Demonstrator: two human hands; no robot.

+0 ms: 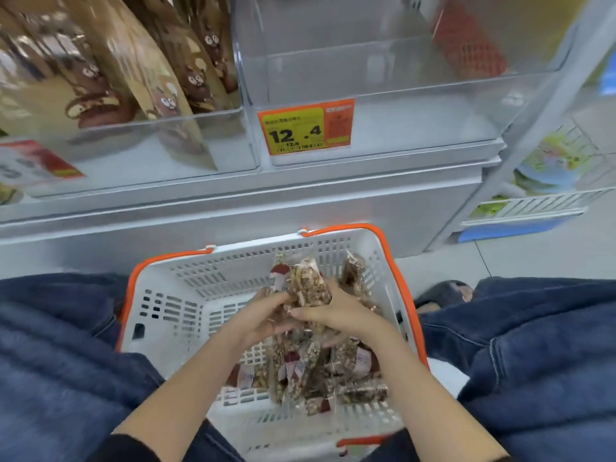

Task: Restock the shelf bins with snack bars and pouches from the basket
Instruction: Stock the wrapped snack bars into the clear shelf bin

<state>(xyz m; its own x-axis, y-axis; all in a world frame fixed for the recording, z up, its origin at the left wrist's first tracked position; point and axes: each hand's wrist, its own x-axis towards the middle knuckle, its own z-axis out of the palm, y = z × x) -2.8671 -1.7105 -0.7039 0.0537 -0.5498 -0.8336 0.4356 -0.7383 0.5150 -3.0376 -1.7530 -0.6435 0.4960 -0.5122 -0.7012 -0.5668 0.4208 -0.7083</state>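
A white basket with an orange rim (156, 295) stands on the floor between my knees. Several clear-wrapped nut snack bars (320, 381) lie in its right half. Over the basket, my left hand (266, 315) and my right hand (336, 315) together grip a bunch of snack bars (308, 285) held upright. On the shelf above stands a clear bin (416, 108) with an orange and yellow price tag (306, 128); it is nearly bare, with a red pack (466, 38) at its back right.
Left of it, another clear bin (166, 145) holds several brown pouches with cartoon faces (100, 78). A white wire rack (540, 201) with colourful packs stands at the right. My jeans-clad knees flank the basket, and a dark slipper (443, 291) shows on the tiled floor.
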